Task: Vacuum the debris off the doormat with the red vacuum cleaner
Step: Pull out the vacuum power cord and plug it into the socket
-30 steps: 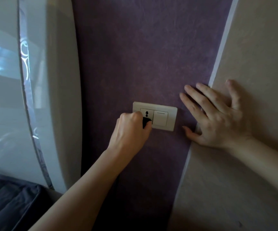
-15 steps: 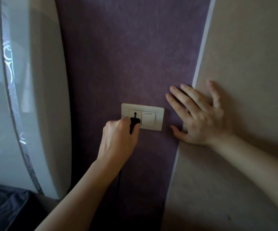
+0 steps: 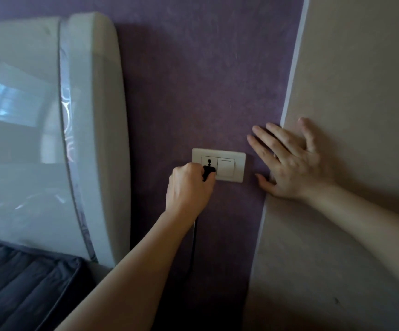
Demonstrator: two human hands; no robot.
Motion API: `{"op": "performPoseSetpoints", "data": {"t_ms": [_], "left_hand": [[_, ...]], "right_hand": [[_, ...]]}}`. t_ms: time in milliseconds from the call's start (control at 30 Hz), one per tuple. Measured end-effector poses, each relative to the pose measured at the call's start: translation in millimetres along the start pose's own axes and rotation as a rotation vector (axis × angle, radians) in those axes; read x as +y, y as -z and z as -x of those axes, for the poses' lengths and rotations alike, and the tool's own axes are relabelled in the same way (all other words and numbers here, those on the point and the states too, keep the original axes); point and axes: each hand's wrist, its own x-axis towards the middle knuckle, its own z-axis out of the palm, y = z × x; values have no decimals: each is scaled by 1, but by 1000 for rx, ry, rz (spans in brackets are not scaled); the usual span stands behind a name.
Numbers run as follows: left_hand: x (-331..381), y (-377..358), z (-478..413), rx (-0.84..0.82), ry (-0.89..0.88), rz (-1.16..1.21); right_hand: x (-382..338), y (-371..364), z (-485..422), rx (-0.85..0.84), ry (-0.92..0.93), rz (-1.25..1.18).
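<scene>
While left hand (image 3: 189,187) grips small black plastic plug (image 3: 208,172) at cream wall socket (image 3: 208,163), right hand (image 3: 291,163) flat and wide on wall, powering up; needs firm seating.

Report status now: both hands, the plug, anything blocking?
Left hand grip on black plug at wall socket. Right hand flat on wall, open. Nothing blocking.

Pretty dim and soft overall. The only bright spot is a window reflection at the left of the frame, on the glossy white curved headboard (image 3: 26,139), which looks motion-smeared. Wide-angle bending warps the edges, and the purple textured wall (image 3: 193,80) sits in murky shadow.
</scene>
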Motion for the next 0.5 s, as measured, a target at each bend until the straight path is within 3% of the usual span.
{"op": "performPoseSetpoints", "data": {"t_ms": [233, 367, 500], "left_hand": [[3, 27, 14, -97, 20, -32], [2, 30, 26, -71, -145, -137], [2, 19, 24, -2, -411, -262]], "right_hand": [[-2, 22, -3, -165, 1, -69], [-2, 33, -6, -213, -12, -132], [-2, 38, 3, -149, 37, -299]]}}
